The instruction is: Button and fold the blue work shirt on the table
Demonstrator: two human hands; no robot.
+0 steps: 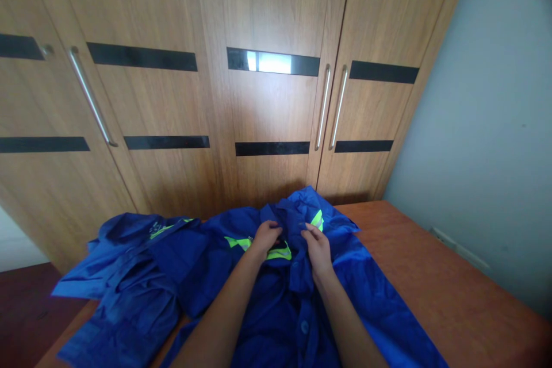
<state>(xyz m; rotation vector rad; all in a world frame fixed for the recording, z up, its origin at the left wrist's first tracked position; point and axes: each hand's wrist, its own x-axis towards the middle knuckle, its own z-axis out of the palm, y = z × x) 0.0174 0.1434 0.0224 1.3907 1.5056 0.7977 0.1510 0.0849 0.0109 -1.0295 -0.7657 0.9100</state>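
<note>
A blue work jacket (pixel 366 293) with yellow-green reflective strips lies spread out in front of me, its collar end toward the cupboard. Near the collar, my left hand (pixel 267 237) has its fingers closed on one front edge of the jacket. My right hand (pixel 317 246) pinches the opposite front edge, a short way to the right. Between the hands the front is parted, and a reflective strip (pixel 279 252) shows there. A button (pixel 305 326) sits lower on the front band. The exact spots under my fingertips are partly hidden.
Another blue garment (pixel 129 293) with a reflective strip lies bunched at the left, against the jacket. Both rest on a reddish-brown surface (pixel 414 259). Behind it stands a wooden cupboard (pixel 271 109) with metal handles. A pale wall (pixel 487 126) borders the right side.
</note>
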